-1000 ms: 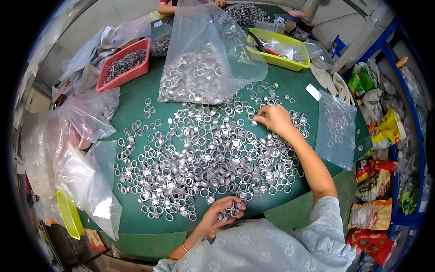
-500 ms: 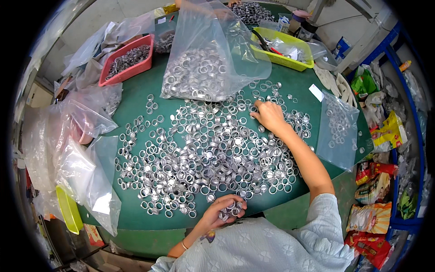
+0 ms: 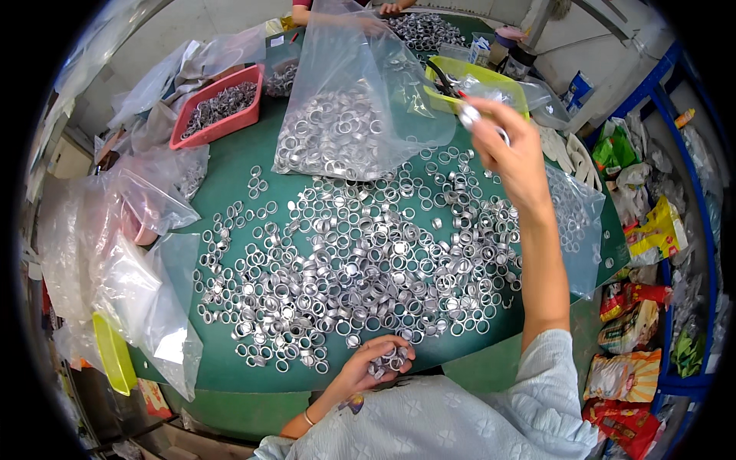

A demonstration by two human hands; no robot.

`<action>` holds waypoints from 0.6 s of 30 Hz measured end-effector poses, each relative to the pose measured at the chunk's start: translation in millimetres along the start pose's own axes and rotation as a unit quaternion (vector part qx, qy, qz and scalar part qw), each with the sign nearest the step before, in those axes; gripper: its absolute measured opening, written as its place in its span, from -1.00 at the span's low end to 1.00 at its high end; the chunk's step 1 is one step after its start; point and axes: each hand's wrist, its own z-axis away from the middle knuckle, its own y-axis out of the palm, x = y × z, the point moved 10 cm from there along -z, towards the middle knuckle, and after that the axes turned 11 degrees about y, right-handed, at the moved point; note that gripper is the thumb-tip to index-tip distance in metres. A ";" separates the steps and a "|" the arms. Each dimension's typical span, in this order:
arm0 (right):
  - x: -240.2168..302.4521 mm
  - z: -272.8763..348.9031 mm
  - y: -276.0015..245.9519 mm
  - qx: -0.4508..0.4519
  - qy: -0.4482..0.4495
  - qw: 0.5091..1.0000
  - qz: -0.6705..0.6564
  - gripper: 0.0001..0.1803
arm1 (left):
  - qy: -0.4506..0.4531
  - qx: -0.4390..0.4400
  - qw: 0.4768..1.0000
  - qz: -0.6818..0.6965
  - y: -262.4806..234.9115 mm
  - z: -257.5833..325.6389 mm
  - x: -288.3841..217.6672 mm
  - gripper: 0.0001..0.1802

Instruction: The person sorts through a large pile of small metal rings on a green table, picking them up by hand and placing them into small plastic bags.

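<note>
Silver metal rings (image 3: 366,277) lie in a wide, loose pile across the green table (image 3: 222,176). At the table's near edge my left hand (image 3: 366,366) is cupped, its fingers curled around several metal rings. My right hand (image 3: 512,157) is raised over the far right part of the pile, close to the yellow-green basket. Between its thumb and fingers a metal ring (image 3: 469,116) shows, slightly blurred, with the edge of another beside it. A clear plastic bag (image 3: 333,126) holding many more rings stands behind the pile.
A pink basket (image 3: 218,115) of small metal parts sits at the far left. Pliers (image 3: 443,79) rest in the yellow-green basket (image 3: 515,83). A flat bag of rings (image 3: 571,218) and white gloves (image 3: 575,157) lie on the right. Another person's hand (image 3: 395,7) shows at the far edge.
My right hand has risen from the rings and moved up and to the right, with metal rings now in its fingers. My left hand stays at the near edge, still holding rings.
</note>
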 end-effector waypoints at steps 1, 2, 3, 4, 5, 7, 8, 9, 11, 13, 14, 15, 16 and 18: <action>28.5 -8.8 8.5 -0.016 -0.076 0.991 0.108 -0.65 | 0.003 0.000 1.000 -0.002 1.9 -0.5 -1.6 -0.72; 49.9 -14.5 16.2 -0.035 -0.150 0.964 0.218 -0.66 | 0.002 0.002 1.000 -0.005 5.8 -2.3 -1.9 -0.72; 51.5 -23.2 20.6 -0.057 -0.166 0.945 0.277 -0.68 | 0.001 0.001 1.000 -0.008 7.4 -2.0 -0.7 -0.72; 51.6 -31.4 24.7 -0.079 -0.181 0.921 0.335 -0.70 | 0.001 0.005 1.000 -0.002 9.5 -1.4 0.7 -0.72; 52.6 -35.4 28.2 -0.100 -0.197 0.894 0.390 -0.71 | 0.005 0.011 1.000 0.002 10.0 -1.7 -0.3 -0.72; 50.4 -37.1 18.6 -0.087 -0.185 0.933 0.297 -0.73 | 0.009 0.012 1.000 0.005 7.4 -0.2 -1.3 -0.73; 49.2 -37.5 15.1 -0.077 -0.180 0.948 0.251 -0.73 | 0.008 0.007 1.000 0.008 3.9 1.1 -0.8 -0.72; 37.4 -37.5 3.5 -0.081 -0.117 0.966 0.217 -0.76 | 0.008 0.001 1.000 0.010 0.5 2.5 -0.9 -0.72; 2.6 -37.7 -22.4 -0.145 -0.076 0.966 0.198 -0.77 | 0.005 -0.002 1.000 0.011 -2.9 2.9 -0.2 -0.72; -53.0 -40.4 -39.0 -0.178 -0.036 0.951 0.250 -0.79 | 0.000 0.004 1.000 0.007 -1.9 2.3 0.6 -0.71; -83.8 -43.1 -39.3 -0.176 -0.016 0.934 0.310 -0.80 | -0.002 0.008 1.000 0.007 0.1 1.6 0.9 -0.71; -113.1 -43.7 -29.8 -0.147 0.017 0.914 0.378 -0.79 | -0.004 0.011 1.000 0.008 0.6 0.6 1.1 -0.71; -140.2 -42.4 -20.1 -0.117 0.049 0.888 0.443 -0.78 | -0.004 0.013 1.000 0.009 1.2 0.2 0.9 -0.71; -171.7 -38.3 5.9 -0.064 0.029 0.882 0.466 -0.77 | -0.003 0.004 1.000 0.012 -0.8 0.5 1.2 -0.71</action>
